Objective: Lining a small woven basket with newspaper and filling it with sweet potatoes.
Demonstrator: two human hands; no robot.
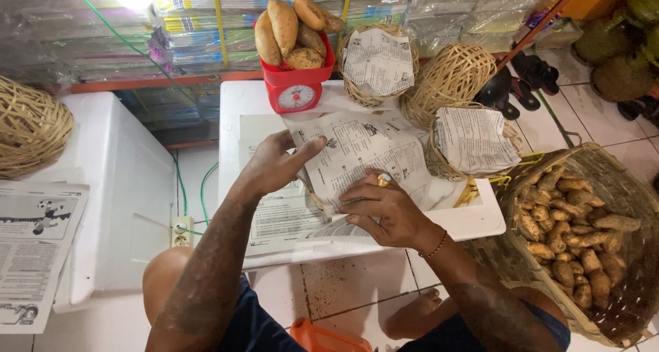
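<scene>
A crumpled newspaper sheet (364, 153) lies on the white box top (473, 218) in front of me, over a small woven basket whose rim barely shows. My left hand (274, 163) presses flat on the sheet's left edge, fingers spread. My right hand (384, 208), with a gold ring and a bead bracelet, pushes down on the sheet's lower part. More printed paper (281, 215) lies underneath.
A red kitchen scale (295, 84) piled with sweet potatoes (292, 26) stands behind. Paper-lined woven baskets (377, 64) (473, 139) and an upturned one (453, 74) sit at the back right. A big basket of sweet potatoes (583, 235) stands on the floor at right. Another white box (117, 180) is left.
</scene>
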